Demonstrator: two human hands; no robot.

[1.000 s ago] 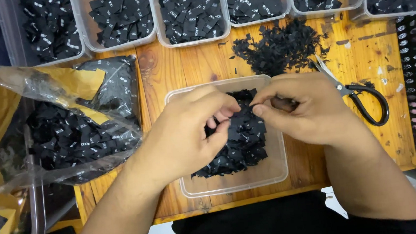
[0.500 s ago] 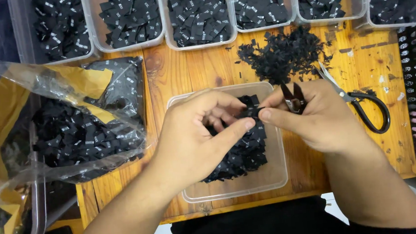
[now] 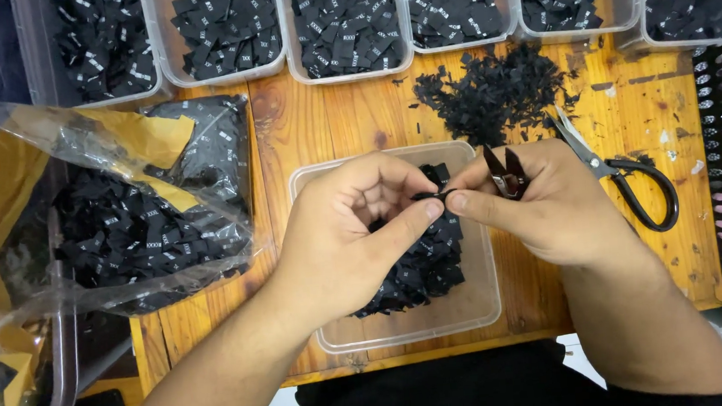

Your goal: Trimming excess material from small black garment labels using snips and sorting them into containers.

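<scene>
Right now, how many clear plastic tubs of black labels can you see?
7: six tubs in a row along the top edge, partly cropped, and one tub under both hands. More may lie beyond the frame.

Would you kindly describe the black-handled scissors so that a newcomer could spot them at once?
Start at the wooden table and go to its right side, beside the right hand. The scissors lie flat there, just below the loose heap of black scraps. Their large black loop handles set them apart from the small snips in that hand.
</scene>
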